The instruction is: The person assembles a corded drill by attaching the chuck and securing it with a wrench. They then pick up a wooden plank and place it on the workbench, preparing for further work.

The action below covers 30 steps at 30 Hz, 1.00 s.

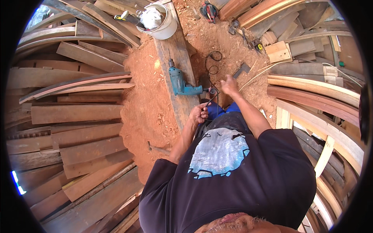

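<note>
A teal power drill (179, 81) lies on its side on a long wooden plank (167, 52), its bit pointing away from me. Its black cord (214, 70) leaves the handle end and loops over the sawdust to the right. My left hand (199, 113) is closed around part of this cord, just below the drill's handle. My right hand (229, 84) is raised to the right of the drill with its fingers curled in. What the right fingers hold, if anything, is too small to tell. Just beyond that hand is a dark L-shaped square (242, 70).
A white bucket (166, 28) holding a white bag stands at the plank's far end, beside a yellow-and-black handled tool (125, 16). A hammer (157, 149) lies on the sawdust at left. Stacked boards (91, 112) line both sides. A tape measure (258, 46) sits at far right.
</note>
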### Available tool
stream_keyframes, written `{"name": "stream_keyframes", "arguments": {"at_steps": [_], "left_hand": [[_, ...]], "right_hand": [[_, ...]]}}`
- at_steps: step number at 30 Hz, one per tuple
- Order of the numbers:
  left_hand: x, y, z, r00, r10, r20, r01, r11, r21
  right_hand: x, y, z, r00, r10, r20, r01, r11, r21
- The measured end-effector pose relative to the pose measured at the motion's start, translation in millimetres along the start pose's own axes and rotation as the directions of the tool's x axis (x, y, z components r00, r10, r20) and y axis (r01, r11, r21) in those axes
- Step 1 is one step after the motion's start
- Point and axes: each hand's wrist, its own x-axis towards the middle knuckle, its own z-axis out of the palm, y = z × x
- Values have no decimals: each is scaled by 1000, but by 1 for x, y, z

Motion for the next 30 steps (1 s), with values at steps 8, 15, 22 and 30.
{"name": "stream_keyframes", "arguments": {"at_steps": [8,15,22,30], "left_hand": [[-28,-28,10,988,-151,-11,152,988,37],[-10,-16,-28,819,471,-329,-266,818,509],[54,48,58,671,591,-448,-621,778,95],[48,58,25,610,560,-560,-634,769,79]], "right_hand": [[-18,69,56,595,138,792,-775,359,520],[-34,3,37,801,-90,592,-411,637,652],[-50,-6,-7,846,-235,479,-164,740,652],[-31,93,-130,969,-30,247,-247,-238,939]]}}
